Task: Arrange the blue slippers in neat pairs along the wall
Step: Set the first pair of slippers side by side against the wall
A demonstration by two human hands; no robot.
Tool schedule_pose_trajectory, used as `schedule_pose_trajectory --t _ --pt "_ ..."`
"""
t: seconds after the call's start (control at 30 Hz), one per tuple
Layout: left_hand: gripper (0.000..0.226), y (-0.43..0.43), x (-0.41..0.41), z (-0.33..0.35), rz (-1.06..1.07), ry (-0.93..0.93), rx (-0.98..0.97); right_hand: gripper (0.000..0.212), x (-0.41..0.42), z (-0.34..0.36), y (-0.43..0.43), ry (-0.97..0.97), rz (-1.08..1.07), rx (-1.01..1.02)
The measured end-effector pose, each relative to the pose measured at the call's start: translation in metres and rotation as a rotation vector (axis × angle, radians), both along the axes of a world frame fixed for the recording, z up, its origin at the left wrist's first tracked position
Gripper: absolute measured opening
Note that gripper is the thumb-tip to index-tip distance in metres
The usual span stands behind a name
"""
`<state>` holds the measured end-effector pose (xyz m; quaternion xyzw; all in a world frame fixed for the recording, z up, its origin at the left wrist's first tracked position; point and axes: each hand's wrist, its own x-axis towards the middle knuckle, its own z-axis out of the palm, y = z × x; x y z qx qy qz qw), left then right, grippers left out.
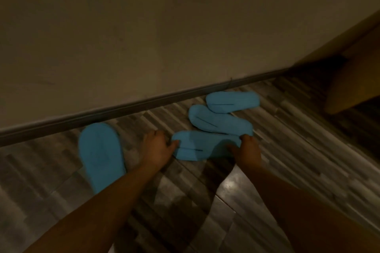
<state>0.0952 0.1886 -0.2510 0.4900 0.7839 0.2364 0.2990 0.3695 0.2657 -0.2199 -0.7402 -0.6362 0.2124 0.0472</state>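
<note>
Slippers, four blue ones on striped floor near wall, nearest slipper pinched at both ends by left hand and right hand, middle slipper touching it, farthest slipper beside baseboard, lone slipper apart at left, wooden furniture at right.

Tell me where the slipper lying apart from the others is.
The lone slipper lies on the floor at left, just left of the left hand, its far end near the baseboard.
</note>
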Motion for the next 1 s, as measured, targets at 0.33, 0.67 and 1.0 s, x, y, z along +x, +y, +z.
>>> schedule_pose_trajectory --t 0.33,0.67,1.0 --pt "0.074 0.018 0.020 -0.037 -0.031 0.216 -0.210 0.049 0.013 -0.032 0.012 0.254 -0.247 -0.127" --pt "0.040 0.010 -0.026 -0.018 0.282 -0.315 0.004 0.039 -0.013 -0.009 -0.022 0.355 -0.278 -0.222" --pt "0.037 0.014 -0.128 -0.007 0.198 -0.127 0.067 0.093 -0.107 -0.030 -0.096 0.430 0.072 -0.563"
